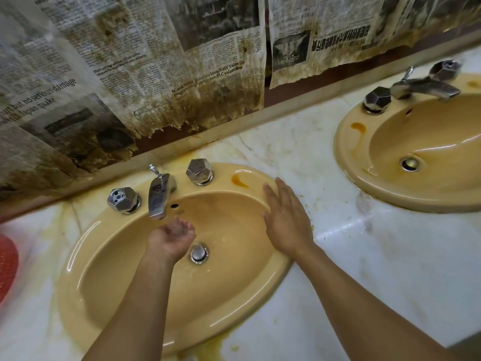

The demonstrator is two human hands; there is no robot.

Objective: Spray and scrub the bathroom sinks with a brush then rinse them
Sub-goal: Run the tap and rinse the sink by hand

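Sink [71, 256], mustard-yellow, at 6 o'clock. Left hand [173, 237] cupped palm-up, empty, under faucet spout [157, 198] at 12 o'clock. Right hand [286, 220] flat, fingers straight, on 3 o'clock edge. Second sink [348, 142] at 2 o'clock.

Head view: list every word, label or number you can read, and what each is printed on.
"...urt but no serious damage ... Japan quake": left newspaper sheet on the wall.
"SC and Bursa Malaysia launch MY Value Up Programme to strengthen PLC valuations": middle newspaper sheet.
Headline on the right newspaper sheet: bold Chinese characters, too blurred to read.
All body print: too small to read.
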